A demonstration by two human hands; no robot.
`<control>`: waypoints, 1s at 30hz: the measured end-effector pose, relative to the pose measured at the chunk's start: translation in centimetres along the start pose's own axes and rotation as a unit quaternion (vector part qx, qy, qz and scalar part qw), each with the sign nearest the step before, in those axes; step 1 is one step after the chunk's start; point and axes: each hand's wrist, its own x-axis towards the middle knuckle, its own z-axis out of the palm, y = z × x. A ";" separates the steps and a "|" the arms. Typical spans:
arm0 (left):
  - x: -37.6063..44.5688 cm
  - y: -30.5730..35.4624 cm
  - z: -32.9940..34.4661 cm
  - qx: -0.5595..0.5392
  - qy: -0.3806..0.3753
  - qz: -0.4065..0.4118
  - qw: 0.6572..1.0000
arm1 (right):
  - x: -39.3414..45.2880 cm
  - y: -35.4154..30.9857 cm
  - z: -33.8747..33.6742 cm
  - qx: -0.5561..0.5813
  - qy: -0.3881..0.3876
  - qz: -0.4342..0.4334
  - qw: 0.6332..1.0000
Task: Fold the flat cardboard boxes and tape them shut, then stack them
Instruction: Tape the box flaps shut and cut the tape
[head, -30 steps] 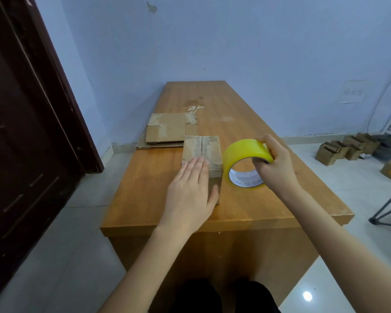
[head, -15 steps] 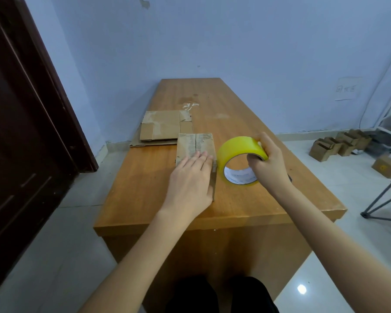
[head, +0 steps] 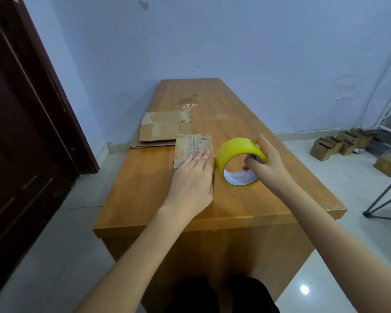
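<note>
A small folded cardboard box (head: 193, 145) stands near the front of the wooden table (head: 246, 199). My left hand (head: 193, 177) lies flat on its top with straight fingers. Just right of the box my right hand (head: 265, 168) grips a roll of yellow tape (head: 237, 159), fingers curled through its core, the roll held on edge above the table. Behind the box, a pile of flat cardboard boxes (head: 160, 128) lies at the table's left edge.
A dark wooden door (head: 20, 132) stands to the left. On the floor at the right sit several folded cardboard boxes (head: 339, 144) and a tripod leg (head: 388, 199). A scrap of clear tape (head: 189, 106) lies farther back on the table.
My right hand's grip on the tape roll has shifted, with the fingers now reaching into its core. My left hand stays flat on the box.
</note>
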 end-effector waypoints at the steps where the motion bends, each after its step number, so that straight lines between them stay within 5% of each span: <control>1: 0.0 -0.1 0.1 0.008 0.000 0.004 1.000 | 0.0 -0.1 -0.6 -0.012 -0.030 0.007 0.999; 8: -0.1 -0.3 0.6 0.033 0.014 0.021 0.999 | 0.4 -2.2 -1.0 -0.082 -0.146 -0.009 0.986; 12: -0.1 -0.6 1.0 0.052 0.021 0.033 0.998 | 0.8 -1.8 0.3 -0.110 -0.113 -0.042 0.987; 24: -0.4 -1.2 1.5 0.066 0.047 0.051 0.995 | 1.9 -1.4 -0.3 -0.123 -0.181 -0.030 0.975; 30: -0.4 -1.2 1.6 0.078 0.042 0.050 0.995 | 1.4 -0.6 -0.9 -0.249 -0.202 -0.056 0.945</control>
